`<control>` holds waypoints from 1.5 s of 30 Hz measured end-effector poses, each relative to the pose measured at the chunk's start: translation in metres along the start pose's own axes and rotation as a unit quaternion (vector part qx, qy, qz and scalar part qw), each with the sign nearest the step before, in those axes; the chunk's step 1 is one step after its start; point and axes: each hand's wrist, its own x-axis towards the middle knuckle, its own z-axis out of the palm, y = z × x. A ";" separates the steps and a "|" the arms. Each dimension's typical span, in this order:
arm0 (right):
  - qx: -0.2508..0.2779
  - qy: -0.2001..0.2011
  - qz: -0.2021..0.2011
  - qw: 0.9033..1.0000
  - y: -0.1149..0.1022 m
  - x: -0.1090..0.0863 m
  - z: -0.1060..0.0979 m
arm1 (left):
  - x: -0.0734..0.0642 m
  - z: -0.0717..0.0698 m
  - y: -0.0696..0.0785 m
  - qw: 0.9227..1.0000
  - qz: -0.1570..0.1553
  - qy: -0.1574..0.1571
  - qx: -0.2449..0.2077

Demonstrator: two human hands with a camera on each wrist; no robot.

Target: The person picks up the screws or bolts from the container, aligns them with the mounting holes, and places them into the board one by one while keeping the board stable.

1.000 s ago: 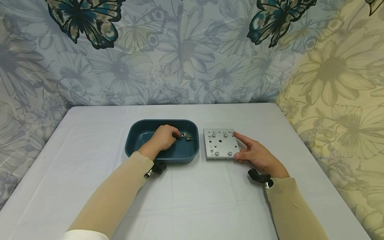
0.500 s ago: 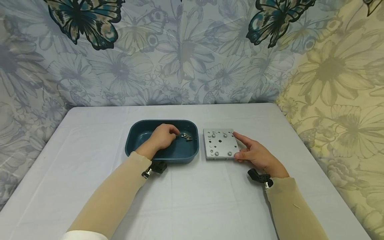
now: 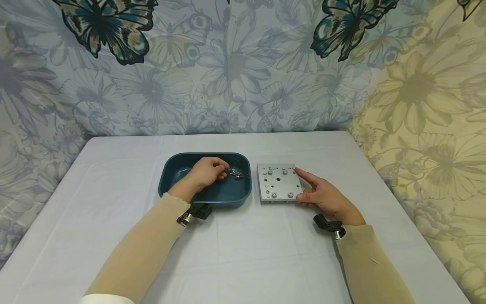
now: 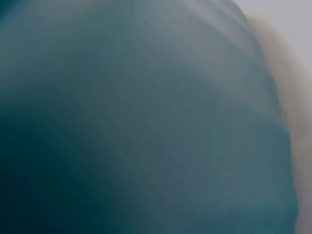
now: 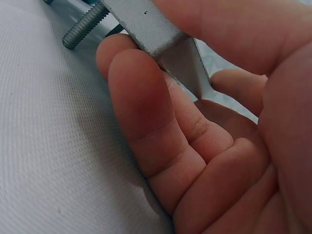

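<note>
Left hand [image 3: 203,174] has shifted its fingers near the small metal parts [image 3: 236,174] mid-frame — hold unclear, picking apparently underway — while the right hand [image 3: 330,197] grips the plate [image 3: 279,188].

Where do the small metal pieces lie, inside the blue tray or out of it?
Inside: the head view shows the small metal pieces within the blue tray, close to the left hand.

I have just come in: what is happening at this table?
A person's left hand is inside a blue tray, close to small metal parts; whether it pinches one is unclear. The right hand holds the right side of a metal plate, whose bolts stick out underneath, at the white table beside the tray.
</note>
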 end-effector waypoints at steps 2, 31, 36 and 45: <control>0.000 0.000 0.001 1.000 0.000 0.000 0.000 | 0.000 0.000 0.001 1.000 -0.004 0.000 -0.002; -0.003 0.004 0.006 1.000 0.000 -0.001 0.000 | -0.008 0.002 0.010 0.989 0.036 0.025 -0.141; -0.013 0.007 0.007 1.000 0.000 -0.001 0.000 | -0.011 0.003 0.014 0.981 0.032 0.018 -0.189; 0.010 0.002 0.004 1.000 0.000 0.000 0.001 | -0.014 0.006 0.020 0.979 0.045 0.007 -0.200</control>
